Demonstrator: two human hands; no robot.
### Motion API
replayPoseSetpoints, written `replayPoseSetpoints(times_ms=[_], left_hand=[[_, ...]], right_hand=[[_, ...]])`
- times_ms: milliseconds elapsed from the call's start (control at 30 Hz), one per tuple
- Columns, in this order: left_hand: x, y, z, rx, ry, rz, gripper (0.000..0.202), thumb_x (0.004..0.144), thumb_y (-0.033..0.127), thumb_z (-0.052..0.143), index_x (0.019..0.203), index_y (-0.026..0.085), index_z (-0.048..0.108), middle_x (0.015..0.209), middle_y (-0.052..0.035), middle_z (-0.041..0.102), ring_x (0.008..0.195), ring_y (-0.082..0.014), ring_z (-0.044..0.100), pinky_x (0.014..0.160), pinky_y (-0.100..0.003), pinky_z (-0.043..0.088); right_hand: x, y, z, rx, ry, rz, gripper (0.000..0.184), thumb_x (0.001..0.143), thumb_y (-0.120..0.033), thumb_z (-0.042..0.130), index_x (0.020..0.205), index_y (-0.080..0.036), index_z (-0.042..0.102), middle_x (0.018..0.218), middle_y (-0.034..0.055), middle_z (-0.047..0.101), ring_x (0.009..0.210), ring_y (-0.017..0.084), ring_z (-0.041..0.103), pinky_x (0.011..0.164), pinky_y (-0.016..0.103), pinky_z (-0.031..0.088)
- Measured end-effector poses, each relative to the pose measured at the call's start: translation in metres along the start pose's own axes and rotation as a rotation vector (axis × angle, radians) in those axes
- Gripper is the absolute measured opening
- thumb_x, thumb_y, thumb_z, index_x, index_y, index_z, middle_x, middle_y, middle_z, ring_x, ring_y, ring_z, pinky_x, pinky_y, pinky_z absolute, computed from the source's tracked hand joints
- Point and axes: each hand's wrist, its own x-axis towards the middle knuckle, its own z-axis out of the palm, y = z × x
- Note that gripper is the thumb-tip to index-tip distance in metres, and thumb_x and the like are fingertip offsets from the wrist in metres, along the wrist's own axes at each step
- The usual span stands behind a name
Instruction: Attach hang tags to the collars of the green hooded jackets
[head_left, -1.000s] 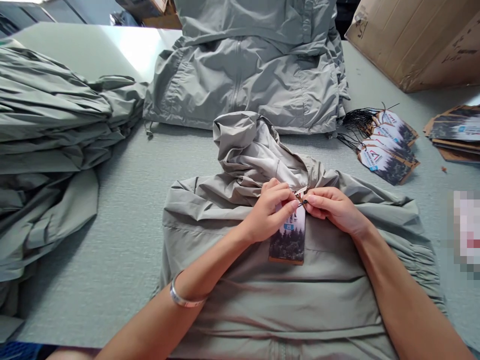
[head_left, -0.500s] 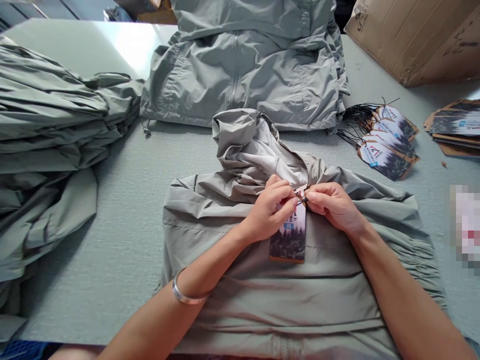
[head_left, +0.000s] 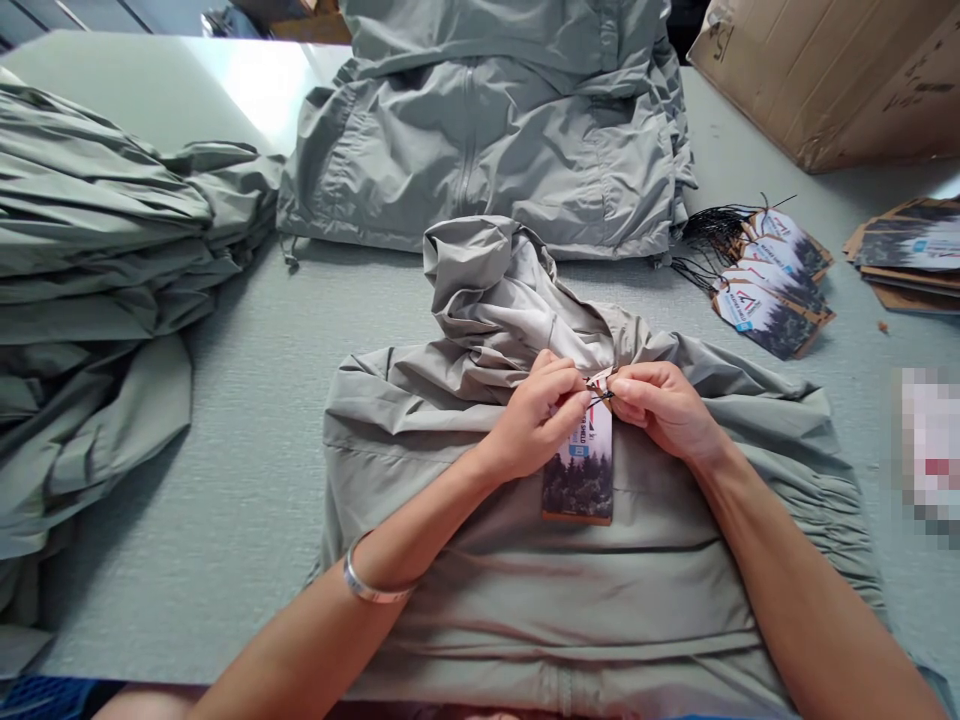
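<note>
The left hand (head_left: 534, 418) and right hand (head_left: 662, 410) are held close together at centre, fingertips almost meeting, each closed in a pinch. The left thumb and fingers clamp the top of a printed hang tag (head_left: 582, 465), and the right thumb and forefinger clamp a thin black cord (head_left: 601, 397) at the tag's upper end. Both forearms rise from the lower corners and converge inward, wrists slightly bent; a metal bangle (head_left: 367, 584) encircles the left wrist. The tag hangs down from the hands, its lower part lying flat on a grey-green hooded jacket (head_left: 577, 590), whose bunched hood (head_left: 495, 290) lies just beyond the hands. Further out, right of the right hand, lies a fanned row of corded tags (head_left: 769, 285). Left of the left hand sits a pile of folded jackets (head_left: 97, 230), and another folded jacket (head_left: 480, 130) lies straight ahead, all on a grey-green work table (head_left: 225, 500).
</note>
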Motion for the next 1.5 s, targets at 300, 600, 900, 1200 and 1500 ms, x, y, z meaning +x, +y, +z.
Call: replayPoseSetpoints(times_ms=[300, 600, 900, 1200, 1500], left_hand=[[-0.0068, 0.0065, 0.0039, 0.240, 0.278, 0.100, 0.014, 0.094, 0.030, 0.053, 0.094, 0.018, 0.061, 0.078, -0.0023, 0.055, 0.079, -0.0175, 0.046, 0.081, -0.035, 0.038], [-0.0079, 0.0020, 0.0074, 0.374, 0.296, 0.197, 0.012, 0.090, 0.025, 0.061, 0.087, 0.019, 0.070, 0.076, -0.0031, 0.056, 0.078, -0.0170, 0.046, 0.079, -0.034, 0.040], [-0.0075, 0.0029, 0.0066, 0.405, 0.129, 0.163, 0.030, 0.097, 0.027, 0.045, 0.072, 0.017, 0.057, 0.076, -0.0036, 0.052, 0.078, -0.0176, 0.044, 0.081, -0.034, 0.038], [-0.0064, 0.0044, 0.0066, 0.372, 0.056, 0.181, 0.035, 0.098, 0.026, 0.038, 0.064, 0.019, 0.043, 0.070, -0.0033, 0.044, 0.074, -0.0184, 0.040, 0.080, -0.037, 0.036], [-0.0062, 0.0035, 0.0067, 0.353, 0.072, 0.200, 0.035, 0.098, 0.025, 0.038, 0.063, 0.019, 0.040, 0.070, -0.0022, 0.040, 0.073, -0.0175, 0.038, 0.079, -0.036, 0.035]], right_hand=[[0.0015, 0.0008, -0.0063, 0.031, -0.017, 0.032, 0.036, 0.082, -0.037, 0.066, 0.057, -0.016, 0.052, 0.051, -0.0037, 0.043, 0.047, 0.007, 0.031, 0.048, 0.026, 0.018], [0.0007, 0.0009, -0.0052, 0.005, 0.006, 0.060, 0.036, 0.079, -0.042, 0.068, 0.059, -0.016, 0.055, 0.053, -0.0028, 0.045, 0.047, 0.007, 0.032, 0.046, 0.025, 0.019], [-0.0007, 0.0011, -0.0035, -0.084, -0.035, 0.048, 0.035, 0.083, -0.040, 0.065, 0.059, -0.015, 0.055, 0.053, -0.0034, 0.042, 0.049, 0.007, 0.031, 0.047, 0.025, 0.019], [-0.0017, 0.0038, -0.0017, -0.099, -0.010, 0.011, 0.038, 0.081, -0.037, 0.065, 0.053, -0.017, 0.050, 0.049, -0.0047, 0.038, 0.047, 0.007, 0.028, 0.047, 0.025, 0.018], [-0.0023, 0.0017, -0.0006, -0.113, 0.018, 0.010, 0.039, 0.080, -0.038, 0.067, 0.052, -0.017, 0.049, 0.048, -0.0048, 0.037, 0.047, 0.007, 0.028, 0.047, 0.025, 0.018]])
